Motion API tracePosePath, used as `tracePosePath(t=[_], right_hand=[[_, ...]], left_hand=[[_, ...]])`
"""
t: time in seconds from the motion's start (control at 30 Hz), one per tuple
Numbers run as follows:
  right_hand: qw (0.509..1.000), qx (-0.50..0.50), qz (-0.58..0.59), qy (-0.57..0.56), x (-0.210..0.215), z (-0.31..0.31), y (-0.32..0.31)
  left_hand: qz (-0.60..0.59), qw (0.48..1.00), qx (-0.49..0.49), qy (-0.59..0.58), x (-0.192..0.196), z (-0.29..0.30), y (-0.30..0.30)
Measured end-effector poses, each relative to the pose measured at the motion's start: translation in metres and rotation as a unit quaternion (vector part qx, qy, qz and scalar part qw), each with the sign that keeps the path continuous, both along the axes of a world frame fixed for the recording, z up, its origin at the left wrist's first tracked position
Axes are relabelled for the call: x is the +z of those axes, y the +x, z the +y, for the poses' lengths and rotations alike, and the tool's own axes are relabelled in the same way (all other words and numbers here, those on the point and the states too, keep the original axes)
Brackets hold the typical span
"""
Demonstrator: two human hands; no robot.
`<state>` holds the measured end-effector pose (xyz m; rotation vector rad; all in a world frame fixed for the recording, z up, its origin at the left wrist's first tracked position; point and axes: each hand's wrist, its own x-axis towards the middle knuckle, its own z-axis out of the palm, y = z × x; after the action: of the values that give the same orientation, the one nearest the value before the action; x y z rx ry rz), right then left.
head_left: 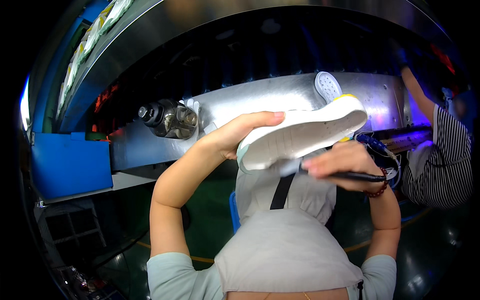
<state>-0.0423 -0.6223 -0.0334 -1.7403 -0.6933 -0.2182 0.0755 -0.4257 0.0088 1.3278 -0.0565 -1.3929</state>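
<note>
A white shoe sole (305,135), hollow side facing me, is tilted in front of my chest. My left hand (248,129) grips its left end, thumb over the upper rim. My right hand (345,165) is closed round the black handle of a brush (357,176). Motion blurs the brush's pale head, which is at the sole's lower left rim; I cannot tell whether it touches. A bit of yellow shows behind the sole's right end, partly hidden. Just beyond lies a smaller white perforated sole piece (328,86) on the metal bench (250,95).
A dark see-through container with a black top (172,119) lies on the bench at left. A blue box (72,165) is further left. Cables and a blue connector (375,144) are by my right wrist. A person in a striped garment (445,165) is at far right.
</note>
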Motion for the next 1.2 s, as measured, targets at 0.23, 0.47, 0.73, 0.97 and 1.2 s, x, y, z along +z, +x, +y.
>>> tracePosePath(t=[0.23,0.47,0.73,0.97,1.2], right_hand=[[0.974,0.094,0.028,-0.203,0.007,-0.017,-0.001],[0.973,0.055,0.007,-0.225,-0.004,-0.026,0.003],[0.983,0.003,0.064,-0.174,-0.014,-0.031,-0.004],[0.993,-0.081,0.060,-0.068,-0.025,-0.042,-0.001],[0.985,-0.159,0.038,-0.047,-0.023,-0.053,0.004]], left_hand=[[-0.044,0.998,-0.033,0.041,0.001,0.008,0.007],[-0.056,0.996,-0.001,0.070,0.001,0.014,0.007],[-0.074,0.990,0.082,0.083,-0.001,0.022,0.005],[-0.067,0.996,0.057,0.011,-0.015,0.038,0.015],[-0.097,0.989,0.115,0.011,-0.011,0.039,0.009]])
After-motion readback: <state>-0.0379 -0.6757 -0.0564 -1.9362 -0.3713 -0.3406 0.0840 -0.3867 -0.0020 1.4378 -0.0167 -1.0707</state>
